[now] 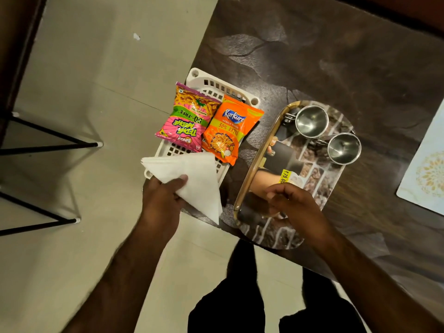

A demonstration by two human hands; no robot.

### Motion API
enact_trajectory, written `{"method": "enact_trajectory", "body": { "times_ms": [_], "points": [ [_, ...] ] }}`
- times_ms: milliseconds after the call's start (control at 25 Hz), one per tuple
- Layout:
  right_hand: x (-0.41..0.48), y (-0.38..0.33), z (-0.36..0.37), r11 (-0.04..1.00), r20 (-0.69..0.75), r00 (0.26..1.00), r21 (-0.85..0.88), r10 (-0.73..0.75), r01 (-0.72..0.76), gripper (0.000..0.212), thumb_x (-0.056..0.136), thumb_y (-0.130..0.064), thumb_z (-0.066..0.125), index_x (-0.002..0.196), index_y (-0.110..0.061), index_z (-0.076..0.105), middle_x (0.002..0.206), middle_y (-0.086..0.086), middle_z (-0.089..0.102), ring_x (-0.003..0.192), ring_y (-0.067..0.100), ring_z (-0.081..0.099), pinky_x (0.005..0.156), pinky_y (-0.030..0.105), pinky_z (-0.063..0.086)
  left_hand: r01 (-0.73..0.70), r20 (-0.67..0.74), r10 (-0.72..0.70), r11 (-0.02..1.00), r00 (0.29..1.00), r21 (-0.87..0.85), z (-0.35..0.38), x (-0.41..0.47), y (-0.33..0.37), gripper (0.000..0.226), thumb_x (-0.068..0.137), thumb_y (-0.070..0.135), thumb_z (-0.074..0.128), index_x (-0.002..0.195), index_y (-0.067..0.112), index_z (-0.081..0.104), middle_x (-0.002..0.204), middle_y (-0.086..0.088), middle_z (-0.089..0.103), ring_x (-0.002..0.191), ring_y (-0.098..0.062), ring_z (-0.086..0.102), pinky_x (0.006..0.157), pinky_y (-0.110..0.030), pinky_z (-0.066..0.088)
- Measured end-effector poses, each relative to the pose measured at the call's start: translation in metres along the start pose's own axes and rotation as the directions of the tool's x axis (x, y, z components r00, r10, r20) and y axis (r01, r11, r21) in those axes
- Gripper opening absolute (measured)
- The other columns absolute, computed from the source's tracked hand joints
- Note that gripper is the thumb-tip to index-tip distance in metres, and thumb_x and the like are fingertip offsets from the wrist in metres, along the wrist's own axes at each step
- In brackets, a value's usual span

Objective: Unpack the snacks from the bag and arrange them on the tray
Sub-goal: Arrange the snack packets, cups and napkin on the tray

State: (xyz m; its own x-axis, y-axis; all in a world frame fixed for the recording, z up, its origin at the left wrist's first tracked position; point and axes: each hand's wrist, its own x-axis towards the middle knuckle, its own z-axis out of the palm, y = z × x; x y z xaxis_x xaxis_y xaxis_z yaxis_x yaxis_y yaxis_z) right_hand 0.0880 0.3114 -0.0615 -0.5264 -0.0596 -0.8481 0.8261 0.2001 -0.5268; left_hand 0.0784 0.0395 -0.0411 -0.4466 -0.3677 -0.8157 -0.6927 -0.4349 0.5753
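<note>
A pink Bingo snack packet and an orange Kurkure packet lie side by side on a white slotted plastic tray at the table's left corner. My left hand grips a folded white bag, held flat over the near end of that tray. My right hand hovers over the near part of a printed oval serving tray, fingers curled loosely with nothing in them.
Two steel cups stand at the far end of the oval tray. The dark patterned table ends just left of the white tray. A pale placemat lies at the right. Black stool legs stand on the floor at left.
</note>
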Motion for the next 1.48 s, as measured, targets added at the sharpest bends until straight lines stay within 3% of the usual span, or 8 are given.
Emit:
{"method": "enact_trajectory", "body": {
  "times_ms": [160, 320, 480, 600, 840, 960, 1240, 1480],
  "points": [
    [-0.001, 0.007, 0.003, 0.999, -0.015, 0.999, -0.01, 0.048, -0.048, 0.015, 0.102, -0.009, 0.064, 0.107, -0.019, 0.075, 0.093, 0.008, 0.065, 0.065, 0.009, 0.067, 0.061, 0.029, 0.057, -0.01, -0.164, 0.004, 0.999, 0.986, -0.033, 0.008, 0.018, 0.002, 0.04, 0.087, -0.006, 0.067, 0.125, 0.005, 0.061, 0.115, -0.011, 0.073, 0.103, -0.028, 0.071, 0.074, -0.034, 0.06],
    [0.0, 0.009, 0.001, 0.998, -0.032, 0.997, 0.008, 0.066, -0.065, 0.018, 0.102, -0.004, 0.063, 0.106, -0.016, 0.075, 0.089, 0.01, 0.065, 0.06, 0.009, 0.065, 0.059, 0.028, 0.055, -0.041, -0.28, 0.092, 0.982, 0.956, 0.182, 0.012, 0.026, -0.002, 0.046, 0.083, 0.002, 0.076, 0.126, -0.001, 0.059, 0.122, -0.017, 0.069, 0.11, -0.035, 0.069, 0.091, -0.051, 0.06],
    [0.002, 0.002, -0.011, 0.999, -0.073, 0.997, -0.016, 0.035, -0.037, 0.022, 0.101, -0.004, 0.061, 0.105, -0.019, 0.077, 0.093, 0.007, 0.073, 0.067, 0.013, 0.068, 0.051, 0.02, 0.054, -0.038, -0.269, 0.301, 0.728, 0.915, 0.685, 0.003, 0.027, 0.004, 0.072, 0.076, 0.031, 0.085, 0.13, 0.003, 0.047, 0.13, -0.016, 0.059, 0.115, -0.038, 0.062, 0.097, -0.053, 0.055],
    [0.001, -0.006, -0.021, 0.998, -0.12, 0.993, -0.06, -0.015, 0.008, 0.023, 0.1, -0.005, 0.063, 0.103, -0.023, 0.077, 0.099, 0.018, 0.076, 0.069, 0.014, 0.069, 0.054, 0.023, 0.054, -0.09, -0.269, 0.495, 0.587, 0.826, 0.804, -0.004, 0.014, 0.009, 0.069, 0.078, 0.032, 0.08, 0.131, 0.012, 0.04, 0.133, -0.015, 0.052, 0.107, -0.041, 0.063, 0.089, -0.043, 0.051],
    [-0.006, -0.019, -0.071, 0.945, -0.474, 0.824, -0.248, -0.31, 0.213, 0.02, 0.089, -0.017, 0.063, 0.099, -0.034, 0.07, 0.081, -0.003, 0.069, 0.069, 0.011, 0.063, 0.069, 0.037, 0.057, -0.638, 0.448, 0.558, 0.203, 0.699, 0.742, 0.063, -0.019, 0.01, 0.028, 0.084, 0.007, 0.07, 0.11, 0.011, 0.059, 0.11, -0.005, 0.051, 0.088, -0.015, 0.052, 0.076, -0.036, 0.05],
    [-0.004, -0.028, -0.102, 0.92, -0.623, 0.698, -0.366, -0.353, 0.138, 0.037, 0.078, -0.041, 0.068, 0.112, -0.046, 0.056, 0.108, -0.002, 0.065, 0.089, 0.013, 0.062, 0.083, 0.041, 0.056, -0.834, 0.716, 0.486, 0.047, 0.5, 0.551, 0.141, -0.026, 0.011, 0.029, 0.081, 0.003, 0.063, 0.11, 0.007, 0.063, 0.115, -0.012, 0.055, 0.101, -0.027, 0.057, 0.08, -0.041, 0.05],
    [0.017, -0.041, -0.108, 0.835, -0.465, 0.822, -0.551, -0.328, 0.022, 0.085, 0.074, -0.052, 0.086, 0.143, -0.024, 0.047, 0.142, 0.004, 0.046, 0.126, 0.023, 0.057, 0.102, 0.043, 0.053, -0.765, 0.865, 0.12, -0.418, 0.488, 0.49, 0.242, -0.002, 0.012, 0.089, 0.076, 0.027, 0.076, 0.153, 0.028, 0.033, 0.147, -0.007, 0.041, 0.131, -0.033, 0.046, 0.105, -0.049, 0.041],
    [0.027, -0.045, -0.115, 0.767, -0.382, 0.811, -0.63, -0.443, 0.122, 0.082, 0.08, -0.029, 0.084, 0.152, -0.027, 0.046, 0.144, 0.004, 0.05, 0.131, 0.029, 0.059, 0.104, 0.044, 0.054, -0.756, 0.791, 0.233, -0.238, 0.565, 0.61, 0.241, 0.007, 0.002, 0.079, 0.078, 0.025, 0.078, 0.147, 0.023, 0.039, 0.136, -0.015, 0.046, 0.116, -0.043, 0.058, 0.096, -0.052, 0.05]
  ]
}}
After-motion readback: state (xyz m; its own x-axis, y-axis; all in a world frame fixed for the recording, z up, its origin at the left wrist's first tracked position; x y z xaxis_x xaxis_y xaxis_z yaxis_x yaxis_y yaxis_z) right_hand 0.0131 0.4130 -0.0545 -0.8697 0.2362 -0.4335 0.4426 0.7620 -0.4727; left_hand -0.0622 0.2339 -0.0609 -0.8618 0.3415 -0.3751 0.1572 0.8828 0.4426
